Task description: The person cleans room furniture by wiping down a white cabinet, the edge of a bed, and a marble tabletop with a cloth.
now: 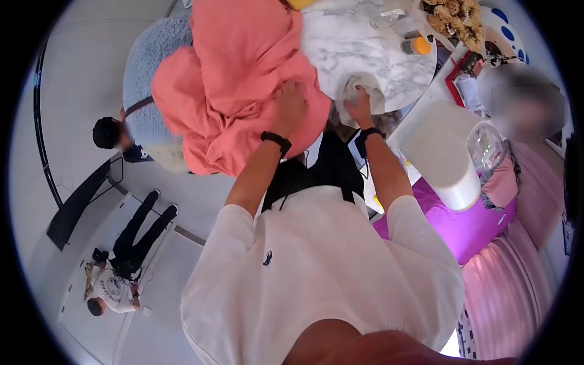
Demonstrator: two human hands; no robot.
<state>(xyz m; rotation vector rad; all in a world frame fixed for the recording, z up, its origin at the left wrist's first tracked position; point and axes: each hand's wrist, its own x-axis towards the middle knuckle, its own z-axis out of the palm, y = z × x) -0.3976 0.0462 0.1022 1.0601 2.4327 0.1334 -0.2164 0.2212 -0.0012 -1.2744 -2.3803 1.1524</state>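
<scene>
My left hand (292, 103) rests on a large, rumpled salmon-pink cloth (213, 79), possibly a blanket. Its fingers look stretched out over the folds. Closed on a crumpled whitish cloth (372, 91), my right hand (359, 108) presses at the near edge of the round white marble table (347, 45). The right fingertips are partly lost in the cloth. Each wrist wears a black band. The pink cloth spreads over a fluffy blue-grey chair (152, 58) and reaches the table's left edge.
On the table stand a clear glass (387, 19) and an orange-lidded jar (416, 45), with dried flowers (453, 21) behind. To the right are a white bin-like container (444, 155) and purple fabric (462, 225). One person (118, 280) is at lower left, others left and right.
</scene>
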